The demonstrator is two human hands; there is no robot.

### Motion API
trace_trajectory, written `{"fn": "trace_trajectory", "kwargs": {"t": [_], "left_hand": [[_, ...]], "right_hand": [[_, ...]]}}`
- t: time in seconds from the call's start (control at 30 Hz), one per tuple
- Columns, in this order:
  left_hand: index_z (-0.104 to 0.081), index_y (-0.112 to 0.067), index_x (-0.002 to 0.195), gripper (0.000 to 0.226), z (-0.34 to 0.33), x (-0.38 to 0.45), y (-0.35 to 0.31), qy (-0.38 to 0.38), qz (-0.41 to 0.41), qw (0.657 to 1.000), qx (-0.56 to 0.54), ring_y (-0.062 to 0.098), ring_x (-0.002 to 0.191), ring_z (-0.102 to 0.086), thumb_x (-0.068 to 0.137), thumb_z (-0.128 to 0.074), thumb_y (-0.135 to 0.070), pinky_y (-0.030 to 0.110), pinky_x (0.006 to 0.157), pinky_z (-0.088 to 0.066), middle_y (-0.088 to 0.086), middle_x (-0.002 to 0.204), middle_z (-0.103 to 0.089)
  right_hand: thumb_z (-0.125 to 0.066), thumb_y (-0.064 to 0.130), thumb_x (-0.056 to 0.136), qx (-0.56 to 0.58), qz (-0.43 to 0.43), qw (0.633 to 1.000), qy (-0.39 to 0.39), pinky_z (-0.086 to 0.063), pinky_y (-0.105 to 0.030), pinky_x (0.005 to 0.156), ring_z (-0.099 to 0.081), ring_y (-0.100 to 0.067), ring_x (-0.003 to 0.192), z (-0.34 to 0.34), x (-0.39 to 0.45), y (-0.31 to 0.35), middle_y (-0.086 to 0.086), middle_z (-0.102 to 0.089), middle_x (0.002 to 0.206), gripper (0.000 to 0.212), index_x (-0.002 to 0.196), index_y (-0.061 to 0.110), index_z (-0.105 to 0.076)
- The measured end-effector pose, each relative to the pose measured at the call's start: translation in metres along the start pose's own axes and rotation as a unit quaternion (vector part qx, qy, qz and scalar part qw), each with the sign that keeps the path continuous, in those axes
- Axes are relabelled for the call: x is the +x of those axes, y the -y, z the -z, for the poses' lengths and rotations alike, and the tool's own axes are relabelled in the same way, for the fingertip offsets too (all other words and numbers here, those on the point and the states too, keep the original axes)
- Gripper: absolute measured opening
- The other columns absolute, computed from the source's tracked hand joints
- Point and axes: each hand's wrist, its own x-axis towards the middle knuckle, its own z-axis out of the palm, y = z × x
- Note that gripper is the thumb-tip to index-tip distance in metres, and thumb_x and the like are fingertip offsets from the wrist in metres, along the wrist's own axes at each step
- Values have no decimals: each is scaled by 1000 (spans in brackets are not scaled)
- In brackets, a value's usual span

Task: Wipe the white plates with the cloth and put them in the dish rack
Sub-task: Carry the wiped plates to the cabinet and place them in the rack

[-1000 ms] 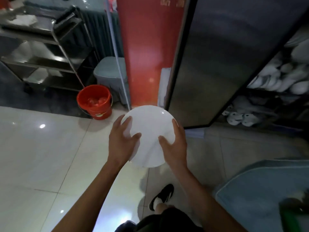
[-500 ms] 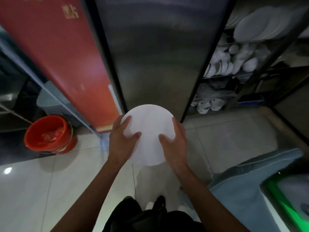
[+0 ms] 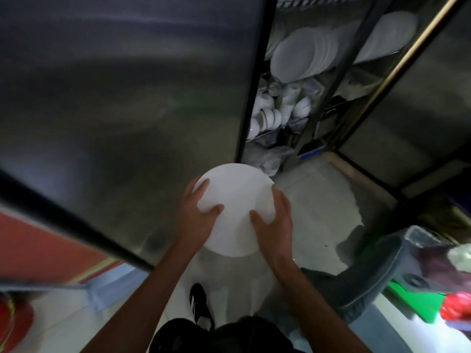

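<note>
I hold a white round plate (image 3: 235,200) flat in front of me at waist height. My left hand (image 3: 197,215) grips its left rim, thumb on top and fingers under. Gripping the right rim the same way is my right hand (image 3: 274,222). Ahead and to the right stands the dark metal dish rack (image 3: 354,59), with white plates (image 3: 300,54) standing on edge on an upper shelf and white bowls and cups (image 3: 280,108) below. No cloth is in view.
A tall steel cabinet door (image 3: 127,98) fills the left and centre, close in front. A red panel (image 3: 38,245) lies at lower left. A grey bin (image 3: 374,266) and green board (image 3: 413,301) sit at lower right. Pale tiled floor (image 3: 311,200) leads to the rack.
My view has swung right and up: the red bucket has slid off to the left edge and the dish rack has come nearer and more central. Both hands keep the same hold on the plate.
</note>
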Motion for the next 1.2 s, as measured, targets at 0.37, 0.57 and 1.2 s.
{"fn": "trace_trajectory", "kwargs": {"t": [0.37,0.57,1.2], "left_hand": [[-59,-19,137,67,-95,129,-38,109,-85,990,13,9,130,-42,75,-84,-13,29,108,-37,-11,144,-43],[-60,-13,136,67,-161,178,-74,145,-120,982,24,5,130,-40,74,-84,-11,26,111,-34,-2,149,-44],[-60,-23,137,68,-280,331,-137,106,-73,992,-19,7,131,-41,74,-84,-12,15,100,-36,-13,144,-43]], "right_hand": [[-68,27,88,2,-67,991,-112,-32,-2,80,-34,10,114,28,105,-12,26,-27,149,74,148,44,-28],[-67,23,86,24,-91,984,-148,-31,-1,80,-35,24,109,61,173,-33,32,-27,141,74,147,44,-31],[-71,17,84,43,-69,986,-147,-39,-26,94,-38,2,118,113,378,-38,14,-39,148,73,148,35,-38]]}}
